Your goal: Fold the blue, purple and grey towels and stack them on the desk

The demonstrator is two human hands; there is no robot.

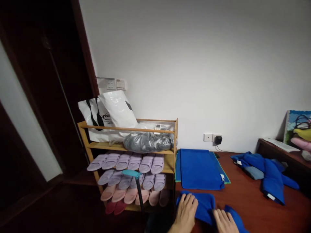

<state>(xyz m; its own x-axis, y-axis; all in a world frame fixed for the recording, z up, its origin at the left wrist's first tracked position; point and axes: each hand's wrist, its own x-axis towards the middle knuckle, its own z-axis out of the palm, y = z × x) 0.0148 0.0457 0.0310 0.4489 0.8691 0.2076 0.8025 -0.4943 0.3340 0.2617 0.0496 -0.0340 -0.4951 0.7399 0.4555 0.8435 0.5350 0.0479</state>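
A blue cloth point(204, 205) lies partly creased at the front of the reddish-brown table. My left hand point(185, 212) is on its left part, fingers curled and closed on the fabric. Farther right, my right hand point(225, 221) grips the same cloth with bent fingers; its lower part is cut off by the frame edge. Some blue fabric point(235, 217) shows just beyond the right hand. Behind my hands rests a flat stack of blue cloths point(201, 168), with a green-edged one underneath and a white tag at its right corner.
Crumpled blue cloths point(264, 170) lie on the right of the table point(245, 200). A wooden shoe rack point(176, 136) with several slippers and white bags point(119, 108) stands at left. A black-handled thing with a teal top point(132, 173) stands before it. A black plug point(218, 140) is on the wall.
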